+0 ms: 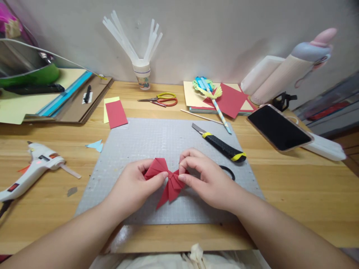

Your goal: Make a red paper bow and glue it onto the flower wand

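A folded red paper bow (173, 185) is held between both hands, just above the grey cutting mat (134, 145). My left hand (137, 184) pinches its left loop, with the thumb lying near the centre knot. On the other side, my right hand (200, 175) grips the right loop between thumb and fingers and hides much of it. Two pointed tails hang down toward me. Behind my right hand lies a black ring-shaped handle (228, 172), partly covered. A black and yellow utility knife (223, 145) rests on the mat with its blade out.
At left lies a white hot glue gun (42, 164). Red paper (116, 114), scissors (162, 99) and a paper cup (143, 76) of glue sticks sit beyond the mat. At right are a paper flower (207, 87), a phone (277, 127) and a bottle (288, 71).
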Demonstrator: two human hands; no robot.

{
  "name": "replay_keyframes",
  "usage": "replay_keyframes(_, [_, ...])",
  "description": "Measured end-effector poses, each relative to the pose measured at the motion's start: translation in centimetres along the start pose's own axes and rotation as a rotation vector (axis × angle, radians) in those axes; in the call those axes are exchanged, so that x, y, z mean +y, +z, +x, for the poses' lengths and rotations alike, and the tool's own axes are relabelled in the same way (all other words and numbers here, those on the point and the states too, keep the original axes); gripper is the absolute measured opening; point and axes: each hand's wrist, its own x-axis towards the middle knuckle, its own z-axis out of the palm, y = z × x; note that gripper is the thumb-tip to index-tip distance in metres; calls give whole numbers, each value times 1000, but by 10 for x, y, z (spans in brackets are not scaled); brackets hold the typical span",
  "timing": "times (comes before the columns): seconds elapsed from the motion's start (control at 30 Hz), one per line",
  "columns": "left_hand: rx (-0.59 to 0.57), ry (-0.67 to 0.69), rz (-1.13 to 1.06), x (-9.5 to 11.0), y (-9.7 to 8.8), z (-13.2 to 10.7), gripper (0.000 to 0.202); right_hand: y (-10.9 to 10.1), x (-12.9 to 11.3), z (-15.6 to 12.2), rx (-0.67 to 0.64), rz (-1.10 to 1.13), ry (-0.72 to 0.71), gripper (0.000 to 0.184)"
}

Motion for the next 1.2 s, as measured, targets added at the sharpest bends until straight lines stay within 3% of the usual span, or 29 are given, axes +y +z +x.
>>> replay_keyframes(0.2, [11,-158,-272,-2,-7,6,27,-13,-4,-1,-63,173,-69,12])
replay_keyframes(0.3, [-53,-164,-316,-2,-7,5,27,-14,0,1,-39,307,-74,33])
replay_keyframes(0.37, [-108,-134,-261,-2,-5,3,26,-11,1,1,-2,332,4,32])
replay_keyframes(0.43, [-147,-88,-187,-2,-2,1,25,-6,1,2,3,326,130,17])
replay_keyframes(0.5, [-169,-42,-133,-2,1,0,23,0,0,2,-70,330,246,11])
replay_keyframes(0.63, [-179,49,-112,-3,1,-1,16,5,0,3,-181,377,391,15])
replay_keyframes(0.77, [-50,252,7,-1,-6,-4,47,4,4,5,-174,474,453,19])
replay_keyframes(0.9, [-135,465,255,2,-12,-5,40,3,8,4,-216,587,464,18])
replay_keyframes(1.2, [-152,417,386,2,-14,-2,33,3,8,4,-261,650,478,18])
